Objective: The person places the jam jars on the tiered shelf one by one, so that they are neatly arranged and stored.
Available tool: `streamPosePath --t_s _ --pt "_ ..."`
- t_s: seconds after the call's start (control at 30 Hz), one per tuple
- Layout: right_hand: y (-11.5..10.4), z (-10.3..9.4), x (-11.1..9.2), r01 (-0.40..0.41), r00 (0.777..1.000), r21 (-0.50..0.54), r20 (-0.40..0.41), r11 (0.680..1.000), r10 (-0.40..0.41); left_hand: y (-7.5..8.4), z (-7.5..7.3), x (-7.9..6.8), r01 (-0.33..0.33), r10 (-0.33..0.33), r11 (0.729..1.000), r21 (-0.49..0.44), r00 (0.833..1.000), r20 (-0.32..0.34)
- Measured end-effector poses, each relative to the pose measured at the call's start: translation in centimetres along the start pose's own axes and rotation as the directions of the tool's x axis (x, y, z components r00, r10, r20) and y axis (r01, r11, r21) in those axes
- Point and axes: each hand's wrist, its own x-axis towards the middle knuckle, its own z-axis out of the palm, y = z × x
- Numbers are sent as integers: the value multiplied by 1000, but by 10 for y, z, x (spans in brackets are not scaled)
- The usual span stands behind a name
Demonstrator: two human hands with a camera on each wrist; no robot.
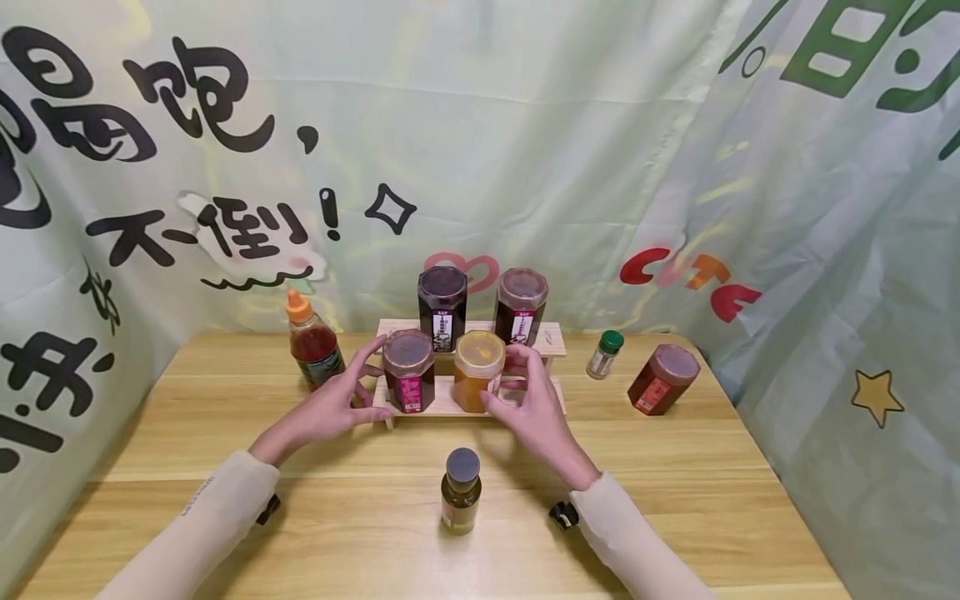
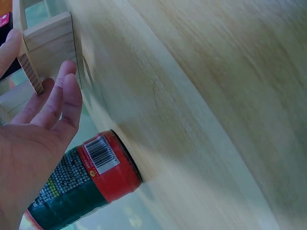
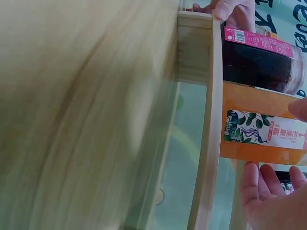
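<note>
A two-tier wooden rack (image 1: pixel 444 398) stands at the back of the table. On its lower tier are a dark jar with a pink label (image 1: pixel 408 375) and an amber honey jar (image 1: pixel 472 390). My left hand (image 1: pixel 333 408) holds the rack's left end, its thumb at the front edge of the lower shelf and fingers about the end, beside the dark jar. Around the honey jar's right side curls my right hand (image 1: pixel 538 404), thumb on its front in the right wrist view. Two dark jars (image 1: pixel 442 308) (image 1: pixel 521 304) stand on the upper tier.
An orange-capped squeeze bottle (image 1: pixel 315 346) stands behind my left hand. A dark-capped bottle (image 1: pixel 461 493) stands near the front between my forearms. To the right are a small green-capped bottle (image 1: pixel 603 357) and a red-labelled jar (image 1: pixel 662 382). A printed curtain (image 1: pixel 570 150) surrounds the table.
</note>
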Motion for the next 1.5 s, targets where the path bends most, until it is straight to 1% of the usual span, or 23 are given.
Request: streamPosePath --t_s 0.27,0.43,0.53,0.7,0.87,1.03,1.17,1.27,1.37,1.5 --pt "-4 -8 -9 35 999 23 -27 999 -34 0 0 0 4 -4 1000 -2 1000 -2" --pt "-2 -17 -15 39 999 46 -30 998 -37 0 0 0 4 -4 1000 2 1000 0" --pt "-1 -23 -19 27 999 63 -36 998 -25 0 1 0 4 -4 1000 6 1000 2" --pt "-3 -33 -24 18 998 78 -68 997 -13 -1 2 -1 14 -14 1000 13 1000 2" --pt "-5 -43 -29 44 994 79 -106 996 -36 -2 2 0 26 -26 1000 12 1000 -1" --pt "-4 -56 -36 59 989 53 -136 997 -51 -2 1 0 27 -27 1000 8 1000 4" --pt "-1 -69 -41 77 982 32 -176 997 -70 -1 1 1 34 -34 999 2 999 8" --pt "2 -80 -44 95 973 20 -215 995 -88 -1 1 1 25 -25 1000 -1 1000 8" --pt "4 -92 -46 109 960 8 -258 994 -103 -1 1 1 21 -21 1000 0 1000 8" --pt "7 -107 -49 90 940 -21 -327 996 -92 -1 1 1 22 -21 1000 -8 1000 9"
